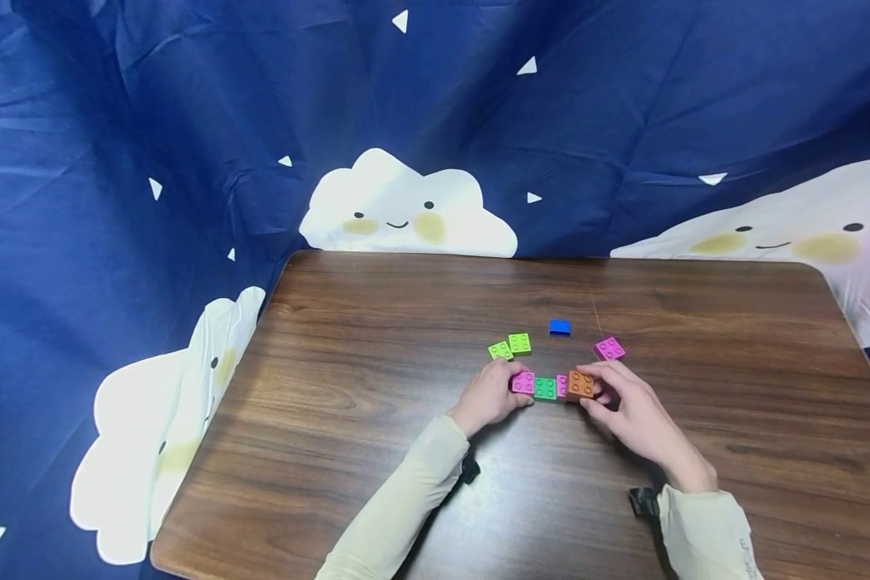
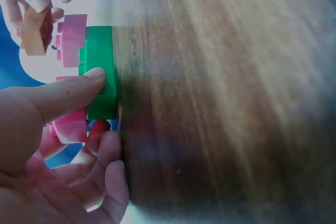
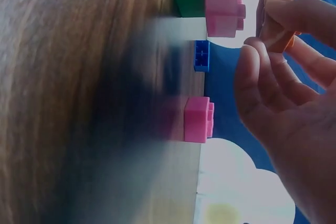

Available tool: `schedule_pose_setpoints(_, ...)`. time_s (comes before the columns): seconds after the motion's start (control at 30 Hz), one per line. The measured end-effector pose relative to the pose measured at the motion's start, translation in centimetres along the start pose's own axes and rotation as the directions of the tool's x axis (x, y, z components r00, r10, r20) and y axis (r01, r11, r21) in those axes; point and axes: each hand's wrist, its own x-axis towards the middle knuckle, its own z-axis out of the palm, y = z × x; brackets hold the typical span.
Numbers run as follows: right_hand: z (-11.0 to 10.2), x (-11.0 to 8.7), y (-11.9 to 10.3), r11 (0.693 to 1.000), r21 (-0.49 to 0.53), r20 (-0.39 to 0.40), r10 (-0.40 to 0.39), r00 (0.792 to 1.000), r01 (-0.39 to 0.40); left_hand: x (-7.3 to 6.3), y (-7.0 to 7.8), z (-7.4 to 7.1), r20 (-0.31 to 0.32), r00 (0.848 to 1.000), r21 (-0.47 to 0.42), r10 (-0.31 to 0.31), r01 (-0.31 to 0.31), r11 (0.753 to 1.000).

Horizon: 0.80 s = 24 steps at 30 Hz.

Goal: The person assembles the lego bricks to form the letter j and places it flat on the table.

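Two pink building bricks (image 1: 524,383) sit spaced apart on top of a green building brick (image 2: 100,72), forming a small stack on the table. My left hand (image 1: 489,395) grips the left end, thumb across the near pink brick with its tip on the green one. An orange-brown building brick (image 3: 277,17) is pinched between thumb and fingers of my right hand (image 1: 627,407). It is held above the right-hand pink brick (image 3: 220,6), with a gap between them in both wrist views. From the head view, the orange-brown brick partly hides that pink brick.
Two lime green bricks (image 1: 519,344) lie beyond the left hand. A blue brick (image 1: 560,328) lies behind the stack, and another pink brick (image 1: 610,349) beyond the right hand. The wooden table (image 1: 377,338) meets a blue cloud-patterned curtain (image 1: 246,97) at its far edge.
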Motion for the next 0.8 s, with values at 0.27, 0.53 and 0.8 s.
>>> schedule_pose_setpoints(0.27, 0.43, 0.26, 0.25, 1.000, 0.020, 0.011, -0.016, 1.000, 0.016, -0.02, -0.03, 0.07, -0.002, 1.000, 0.007, -0.001, 0.001, 1.000)
schedule_pose_setpoints(0.53, 0.76, 0.26, 0.50, 0.999, 0.036, 0.006, -0.040, 0.999, 0.040, -0.12, 0.04, 0.00, 0.001, 1.000, 0.002, -0.001, 0.001, 1.000)
schedule_pose_setpoints(0.8, 1.00, 0.37, 0.48, 0.998, 0.035, 0.002, -0.051, 0.999, 0.051, -0.09, 0.02, -0.02, 0.006, 1.000, -0.005, -0.001, 0.001, 1.000)
